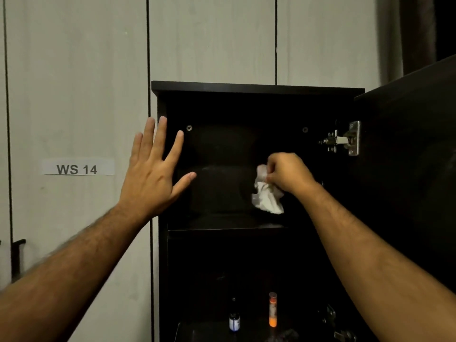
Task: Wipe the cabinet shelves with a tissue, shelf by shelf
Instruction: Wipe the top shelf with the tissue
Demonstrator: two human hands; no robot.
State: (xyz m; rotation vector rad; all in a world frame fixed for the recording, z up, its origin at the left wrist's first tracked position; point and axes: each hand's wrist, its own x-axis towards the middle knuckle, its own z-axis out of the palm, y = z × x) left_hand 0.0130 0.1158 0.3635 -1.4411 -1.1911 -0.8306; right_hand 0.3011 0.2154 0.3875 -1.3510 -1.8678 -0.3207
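Head view: the right hand (287,172) pinches a crumpled tissue (266,196) inside the cabinet's top compartment, over the top shelf (222,222) toward its right end. The left hand (154,170) is spread flat, its grip empty, at the cabinet's left edge (161,156). Wiping this shelf looks under way; the lower shelf comes next.

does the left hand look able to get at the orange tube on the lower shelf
Probably yes: the left hand is open and holds nothing, the door is open, and nothing stands in front of the orange tube.

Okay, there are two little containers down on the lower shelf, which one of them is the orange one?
The tall tube on the right is orange, with a glowing orange base. The dark bottle to its left is shorter, with a pale label.
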